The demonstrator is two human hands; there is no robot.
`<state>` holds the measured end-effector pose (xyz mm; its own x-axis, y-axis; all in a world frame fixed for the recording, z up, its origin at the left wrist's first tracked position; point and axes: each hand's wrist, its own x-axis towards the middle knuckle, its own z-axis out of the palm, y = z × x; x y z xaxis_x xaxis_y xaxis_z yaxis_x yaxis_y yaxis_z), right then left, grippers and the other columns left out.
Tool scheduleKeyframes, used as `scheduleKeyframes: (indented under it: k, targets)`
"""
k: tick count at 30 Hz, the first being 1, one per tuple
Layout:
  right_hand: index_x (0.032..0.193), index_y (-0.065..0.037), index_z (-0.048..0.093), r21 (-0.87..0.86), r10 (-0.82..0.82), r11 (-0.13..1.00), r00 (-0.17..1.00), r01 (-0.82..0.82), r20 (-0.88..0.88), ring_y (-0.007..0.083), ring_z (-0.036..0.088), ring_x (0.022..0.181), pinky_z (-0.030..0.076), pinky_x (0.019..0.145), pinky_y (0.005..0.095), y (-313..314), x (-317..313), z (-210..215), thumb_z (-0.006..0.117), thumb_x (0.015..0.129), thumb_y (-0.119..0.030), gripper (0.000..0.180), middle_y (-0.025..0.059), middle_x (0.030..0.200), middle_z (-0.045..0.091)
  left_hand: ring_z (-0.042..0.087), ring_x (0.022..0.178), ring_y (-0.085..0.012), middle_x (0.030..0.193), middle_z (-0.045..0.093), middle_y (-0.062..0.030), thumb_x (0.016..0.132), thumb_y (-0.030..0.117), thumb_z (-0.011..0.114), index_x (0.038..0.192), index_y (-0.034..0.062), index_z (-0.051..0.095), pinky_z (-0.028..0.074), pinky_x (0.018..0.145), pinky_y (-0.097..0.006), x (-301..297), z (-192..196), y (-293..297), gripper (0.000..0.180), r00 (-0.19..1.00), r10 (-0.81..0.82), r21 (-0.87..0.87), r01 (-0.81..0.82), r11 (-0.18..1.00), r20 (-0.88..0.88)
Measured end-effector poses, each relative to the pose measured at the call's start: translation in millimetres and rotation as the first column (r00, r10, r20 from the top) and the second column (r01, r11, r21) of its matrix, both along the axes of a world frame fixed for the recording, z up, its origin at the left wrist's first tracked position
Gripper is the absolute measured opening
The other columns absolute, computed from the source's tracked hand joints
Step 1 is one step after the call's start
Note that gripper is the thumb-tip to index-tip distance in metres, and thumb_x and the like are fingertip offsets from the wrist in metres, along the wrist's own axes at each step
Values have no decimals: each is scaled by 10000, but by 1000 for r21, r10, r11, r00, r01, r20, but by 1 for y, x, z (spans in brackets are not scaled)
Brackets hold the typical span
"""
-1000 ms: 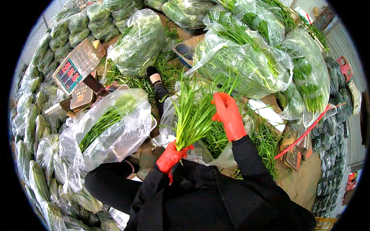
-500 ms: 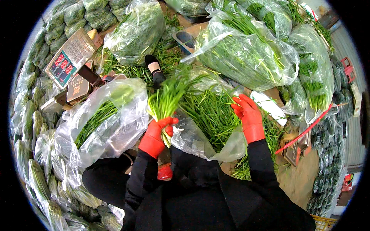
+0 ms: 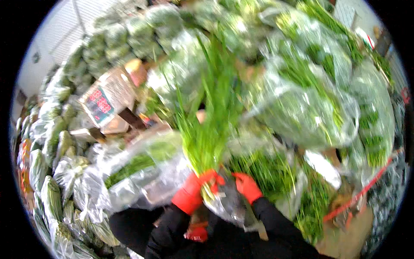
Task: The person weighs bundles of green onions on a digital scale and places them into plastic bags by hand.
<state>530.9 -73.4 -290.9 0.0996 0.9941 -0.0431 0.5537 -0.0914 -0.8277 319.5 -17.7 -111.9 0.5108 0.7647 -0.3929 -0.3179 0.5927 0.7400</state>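
My left hand, in a red glove, is closed around the pale lower stalks of a bunch of garlic chives. Its long green leaves fan upward and away from me, blurred by motion. Just right of the stalk ends, my right hand, gloved in red too, is open with partly bent fingers pointing at the bunch; I see nothing held in it. Beneath and beyond it, loose garlic chives lie in an opened clear plastic bag.
On the left, an opened clear bag holds more greens, with a digital scale behind it. Stuffed bags fill the far right. Packed bundles line the left side. A red strip slants at the right.
The view has shifted, so the scene sits lower. My left hand has brought the bunch toward the middle, leaves raised. My right hand has moved left, close to the stalk ends.
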Motion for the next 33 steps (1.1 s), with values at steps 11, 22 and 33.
scheduleKeyframes:
  k: [11,22,33]
  targets:
    - [1171,26,510,-510,-69,851,934,-128,-351,202,580,802,451,731,309,4,23,-3,634,807,-354,540,106,926,616,501,504,-80,722,566,-2,844,239,588,1155,19,548,435,465,-225,-1,-47,-9,383,982,-190,-178,184,967,-16]
    - [1103,-8,561,374,-501,575,674,728,-543,186,593,825,447,813,341,18,136,174,444,924,-340,395,85,855,640,472,521,-121,689,531,-47,820,179,596,1225,-19,470,398,521,-251,40,6,-19,468,928,-247,69,238,969,278]
    - [532,-107,402,-426,-554,832,573,356,-604,93,278,448,204,436,305,-40,26,91,522,877,-281,405,-34,499,303,521,588,-107,878,638,-56,894,316,541,1070,53,563,454,538,-248,51,-116,-90,318,953,-201,-438,284,853,226]
